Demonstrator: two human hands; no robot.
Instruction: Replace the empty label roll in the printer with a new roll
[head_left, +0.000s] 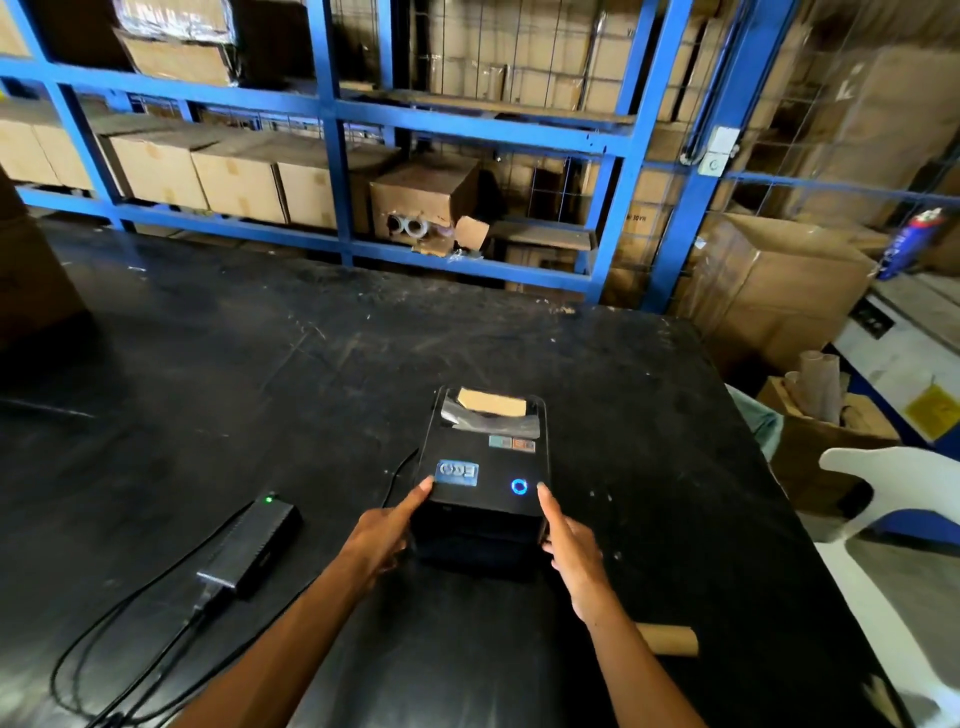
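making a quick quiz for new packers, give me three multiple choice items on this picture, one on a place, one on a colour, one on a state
1. Where is the power adapter?
A. left of the printer
B. on top of the printer
C. on the shelf

2. What colour is the ring light on the printer?
A. red
B. blue
C. white

3. What state is the printer lid in?
A. removed
B. wide open
C. closed

Key: 1 A, it lies on the black table beside the left hand. 2 B, the ring glows blue. 3 C, the lid sits flat while the right hand and left hand grip its sides.
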